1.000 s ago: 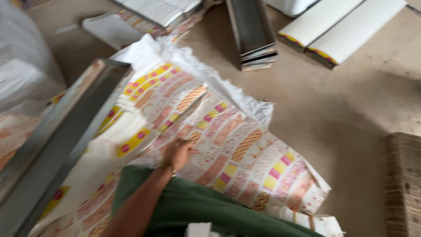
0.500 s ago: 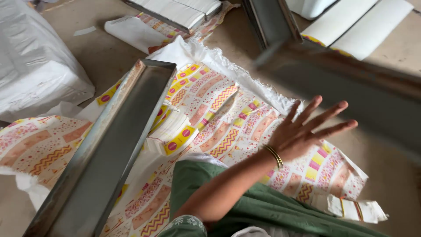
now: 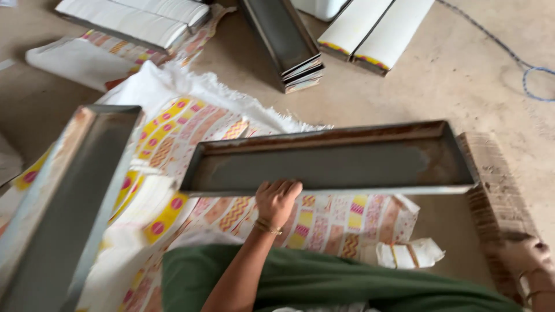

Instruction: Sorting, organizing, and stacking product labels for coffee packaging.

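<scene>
On a dusty concrete floor (image 3: 404,86) spread with patterned sacks (image 3: 191,133), the left hand (image 3: 276,200) grips a long metal tray (image 3: 329,162); beside the tray, the right hand (image 3: 523,254) has an unclear grip.

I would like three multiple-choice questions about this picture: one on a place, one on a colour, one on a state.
1. Where does the left hand grip the long metal tray?
A. near rim
B. far rim
C. right end

2. What colour is the cord on the floor?
A. red
B. blue
C. green

3. What does the tray hold?
A. white slabs
B. folded cloth
C. nothing

Answers: 1 A, the fingers curl over the rim closest to the person. 2 B, a blue cord loops at the upper right. 3 C, only its bare, rusty bottom shows. The right hand rests by the brown cardboard.
</scene>
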